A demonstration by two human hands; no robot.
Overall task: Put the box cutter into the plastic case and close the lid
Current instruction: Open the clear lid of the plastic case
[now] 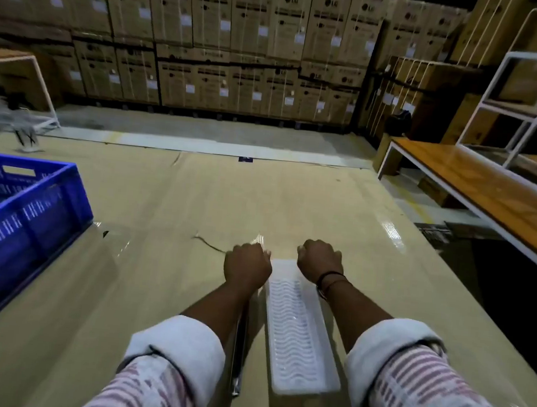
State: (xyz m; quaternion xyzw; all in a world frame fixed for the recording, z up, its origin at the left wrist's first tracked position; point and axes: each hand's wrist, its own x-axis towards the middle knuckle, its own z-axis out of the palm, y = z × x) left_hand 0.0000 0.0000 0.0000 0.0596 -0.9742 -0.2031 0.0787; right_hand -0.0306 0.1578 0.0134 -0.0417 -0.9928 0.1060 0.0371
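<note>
Both hands curled at far end of case (297, 331) on table (162, 199): left hand (247, 266), right hand (320, 260); grip unclear.

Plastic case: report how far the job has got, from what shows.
Done, apparently: the long translucent white plastic case with the wavy ribbed lid lies flat on the cardboard-covered table, lid seemingly down. No box cutter is visible; whether it is inside cannot be told.
In hand: the left hand and right hand are curled at the case's far end, perhaps pressing it shut.
Left: confirm the lid is shut.
</note>
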